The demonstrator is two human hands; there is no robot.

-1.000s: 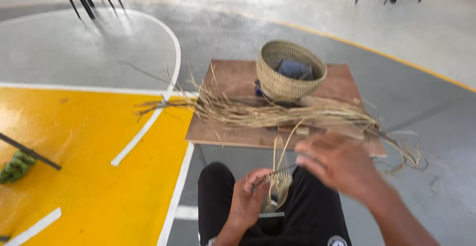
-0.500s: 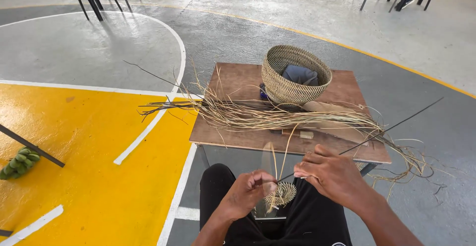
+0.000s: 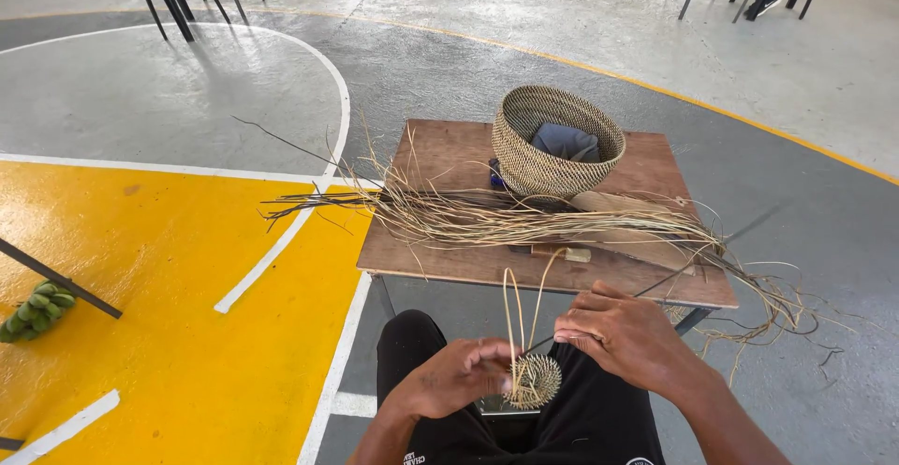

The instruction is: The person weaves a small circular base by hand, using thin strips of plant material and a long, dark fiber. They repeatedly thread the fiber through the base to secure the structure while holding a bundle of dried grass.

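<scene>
A round woven basket point(image 3: 558, 139), tightly coiled from pale straw, is seen standing toward the far side of the wooden bench point(image 3: 440, 257), and a folded grey-blue cloth point(image 3: 566, 141) is held inside it. A long, loose bundle of dry straw fibres point(image 3: 487, 220) is laid across the bench in front of the basket, its ends spilling over both edges. Over the black-trousered lap, a small coiled straw disc point(image 3: 534, 381), flat and spiral in texture, is gripped at its edge by the left hand point(image 3: 457, 378), whose fingers are curled closed on it. The right hand point(image 3: 626, 332) is closed around a thin dark strand point(image 3: 684, 273) that is drawn out tight toward the right; two pale loose strands point(image 3: 521, 308) are seen rising from the disc. Compared with half a second earlier, the right hand has been lifted slightly and pulled a little away from the disc, while the left hand has been kept on it and the basket has been left unmoved. A bunch of green bananas point(image 3: 36, 308) is seen on the yellow-painted floor at the left.
</scene>
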